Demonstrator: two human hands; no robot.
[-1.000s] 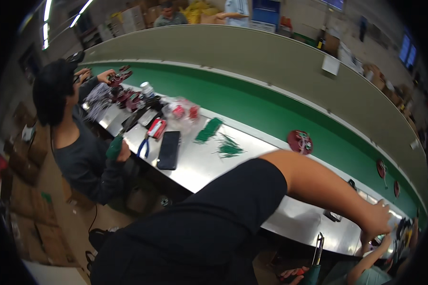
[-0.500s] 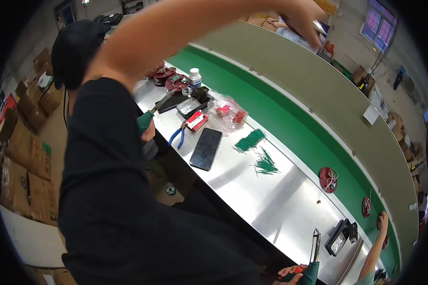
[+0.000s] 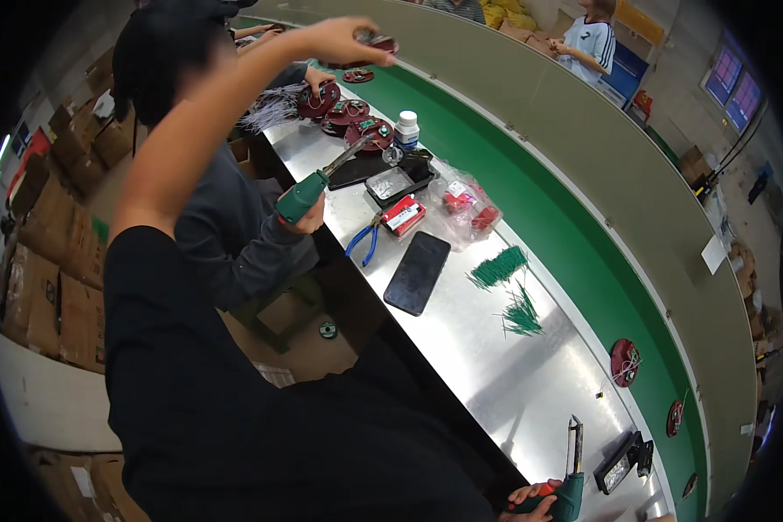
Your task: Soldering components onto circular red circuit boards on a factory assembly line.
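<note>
My left arm in a black sleeve stretches up across the view. My left hand is raised over the green belt at the far end and closed on a dark red round part. My right hand shows only partly at the bottom edge, gripping a green soldering iron whose tip points up over the steel table. Beside me a co-worker in a dark grey top holds another green soldering iron.
On the table lie a black phone, blue pliers, a red box, a plastic bag of red pieces, green wire bundles, a white bottle and several red discs. More red discs ride the belt. Cardboard boxes stand at left.
The view has turned left along the table. My left arm has swung from the right end of the table up to the far left end. My right hand still grips the iron.
</note>
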